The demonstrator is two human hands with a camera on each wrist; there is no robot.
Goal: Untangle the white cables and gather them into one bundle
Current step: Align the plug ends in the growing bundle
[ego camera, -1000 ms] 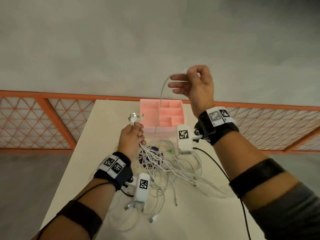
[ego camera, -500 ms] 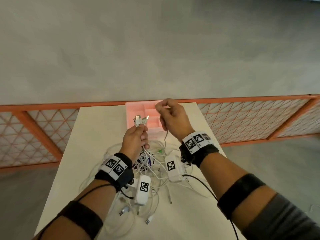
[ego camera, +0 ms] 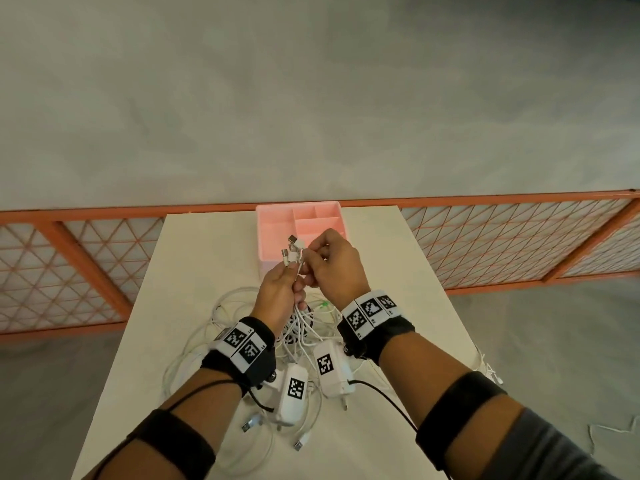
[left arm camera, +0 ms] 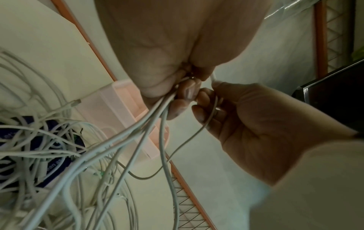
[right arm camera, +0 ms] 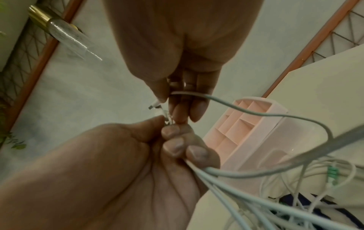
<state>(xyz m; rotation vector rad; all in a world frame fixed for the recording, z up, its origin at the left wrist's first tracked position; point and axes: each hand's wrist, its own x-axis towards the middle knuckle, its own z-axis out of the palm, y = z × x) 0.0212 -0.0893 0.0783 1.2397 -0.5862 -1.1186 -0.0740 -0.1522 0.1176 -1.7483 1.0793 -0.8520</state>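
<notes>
My left hand [ego camera: 289, 285] grips a bunch of white cable ends [ego camera: 292, 252] above the table, their plugs sticking up out of the fist. The strands [left arm camera: 145, 129] run down from it into a loose tangle of white cables [ego camera: 221, 327] on the table. My right hand [ego camera: 313, 259] is right beside the left hand and pinches one thin white cable [right arm camera: 220, 99] just behind its plug, at the bunch. In the right wrist view the left hand's fingers [right arm camera: 177, 144] curl round the bundle [right arm camera: 218, 175]. The arms hide part of the tangle.
A pink divided organiser tray [ego camera: 273, 216] stands at the table's far edge, just behind the hands. A dark blue round thing [left arm camera: 57, 165] and a green clip [right arm camera: 332, 171] lie under the tangle. An orange mesh fence [ego camera: 485, 244] runs behind the table. One cable [ego camera: 488, 368] hangs over the right edge.
My right hand has come down from a raised position with its cable end and now meets the left hand's bunch. The left hand has stayed at about the same spot.
</notes>
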